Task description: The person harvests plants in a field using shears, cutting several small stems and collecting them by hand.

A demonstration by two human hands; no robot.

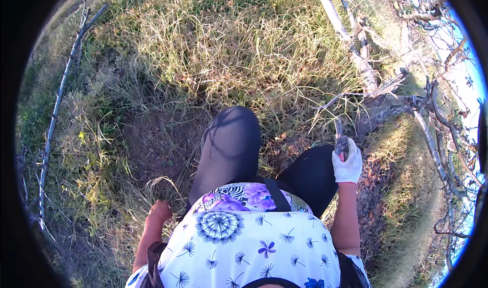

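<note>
My right hand (347,165) wears a white glove and is closed around pruning shears (340,143). Their metal blades point away from me, and a bit of red handle shows beside the thumb. Thin bare twigs (328,107) spread just beyond the blade tips. Low on the left, my bare left hand (160,211) is beside my leg with its fingers curled. Dry grass blades (164,181) arch up right by those fingers; whether the hand grips any of them is hidden.
A thick tree trunk (375,114) with pale bare branches (339,25) stands at right. More tangled branches (438,135) reach the right rim. One long cut pole (57,101) stretches along the left. Tall dry grass (244,47) covers the ground ahead, with bare soil (164,143) before my knees.
</note>
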